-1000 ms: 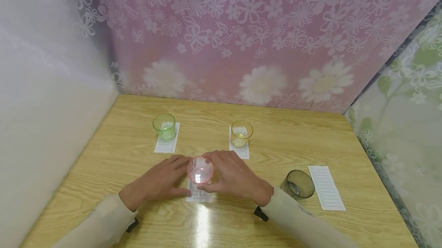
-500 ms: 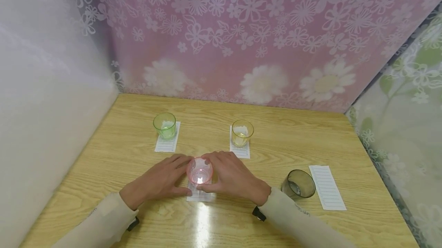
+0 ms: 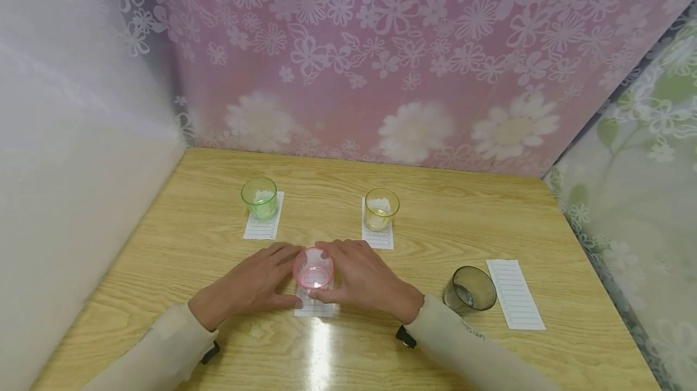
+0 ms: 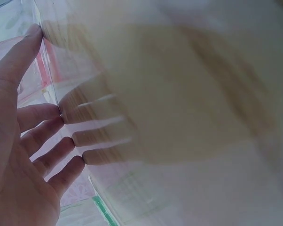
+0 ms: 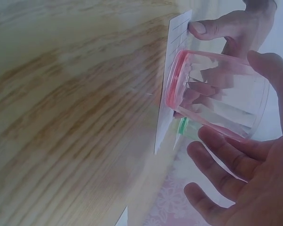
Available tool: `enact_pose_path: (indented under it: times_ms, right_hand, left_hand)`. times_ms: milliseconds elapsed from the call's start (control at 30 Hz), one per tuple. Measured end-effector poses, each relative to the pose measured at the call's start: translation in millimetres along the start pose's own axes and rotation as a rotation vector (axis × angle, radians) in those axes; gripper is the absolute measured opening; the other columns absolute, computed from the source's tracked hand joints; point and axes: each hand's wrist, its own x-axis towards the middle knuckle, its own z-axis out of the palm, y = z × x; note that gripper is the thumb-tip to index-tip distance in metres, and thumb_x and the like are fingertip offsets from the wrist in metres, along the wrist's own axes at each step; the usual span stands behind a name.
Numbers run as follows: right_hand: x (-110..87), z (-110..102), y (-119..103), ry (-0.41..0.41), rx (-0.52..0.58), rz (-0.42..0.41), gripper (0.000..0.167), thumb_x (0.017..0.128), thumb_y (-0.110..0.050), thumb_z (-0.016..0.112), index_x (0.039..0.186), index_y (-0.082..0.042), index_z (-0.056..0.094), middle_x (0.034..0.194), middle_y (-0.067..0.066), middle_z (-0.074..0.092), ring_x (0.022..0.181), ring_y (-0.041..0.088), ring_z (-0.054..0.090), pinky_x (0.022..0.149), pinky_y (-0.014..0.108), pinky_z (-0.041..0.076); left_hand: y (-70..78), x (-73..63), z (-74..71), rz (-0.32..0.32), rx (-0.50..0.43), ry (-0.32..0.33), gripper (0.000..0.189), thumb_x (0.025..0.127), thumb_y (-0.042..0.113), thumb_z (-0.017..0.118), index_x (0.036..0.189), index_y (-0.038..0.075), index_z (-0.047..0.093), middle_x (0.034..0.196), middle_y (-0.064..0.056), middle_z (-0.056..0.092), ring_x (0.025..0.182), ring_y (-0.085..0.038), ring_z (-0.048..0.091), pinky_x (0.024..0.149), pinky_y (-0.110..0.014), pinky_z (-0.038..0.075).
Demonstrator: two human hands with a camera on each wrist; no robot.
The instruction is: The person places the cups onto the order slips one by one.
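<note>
A clear pink cup stands over a lined paper slip at the table's middle front. My right hand holds it near the rim, thumb on the near side and fingers on the far side. In the right wrist view, the pink cup has its base right at the paper. My left hand rests beside it, fingertips on the tabletop and thumb at the slip's left edge. In the left wrist view the left hand's fingers are spread, meeting their reflections in the glossy surface.
Behind, a green cup and a yellow cup stand on their own slips. To the right, a grey cup stands beside a lined slip. Floral curtains enclose the wooden table.
My right hand and the pink cup have shifted very slightly left. The left hand holds its place, as do the other cups.
</note>
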Motion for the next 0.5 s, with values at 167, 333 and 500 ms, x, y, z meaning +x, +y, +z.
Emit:
enact_pose_path:
  times_ms: [167, 333, 500]
  right_hand:
    - [-0.6, 0, -1, -0.013, -0.005, 0.015, 0.089, 0.091, -0.06, 0.083, 0.16, -0.012, 0.053, 0.138, 0.005, 0.073, 0.127, 0.021, 0.068, 0.114, 0.049, 0.051]
    - [-3.0, -3, 0, -0.001, -0.017, -0.004, 0.094, 0.092, -0.063, 0.082, 0.163, -0.012, 0.049, 0.137, 0.006, 0.073, 0.123, 0.022, 0.07, 0.108, 0.049, 0.055]
    - [-8.4, -12, 0, 0.011, 0.004, 0.002, 0.097, 0.092, -0.065, 0.081, 0.166, -0.014, 0.046, 0.145, 0.008, 0.069, 0.131, 0.025, 0.067, 0.11, 0.052, 0.054]
  left_hand:
    - [0.3, -0.2, 0.8, 0.0, 0.008, 0.001, 0.085, 0.091, 0.061, 0.083, 0.155, 0.009, 0.059, 0.157, -0.006, 0.057, 0.145, -0.028, 0.055, 0.12, -0.048, 0.05]
    - [0.1, -0.2, 0.0, 0.001, -0.007, -0.009, 0.086, 0.092, 0.061, 0.083, 0.156, 0.009, 0.059, 0.158, -0.007, 0.057, 0.146, -0.028, 0.054, 0.12, -0.049, 0.05]
    - [-1.6, -1.3, -5.9, -0.021, -0.057, -0.032, 0.086, 0.093, 0.057, 0.082, 0.16, 0.01, 0.054, 0.164, -0.011, 0.052, 0.151, -0.033, 0.05, 0.123, -0.054, 0.047]
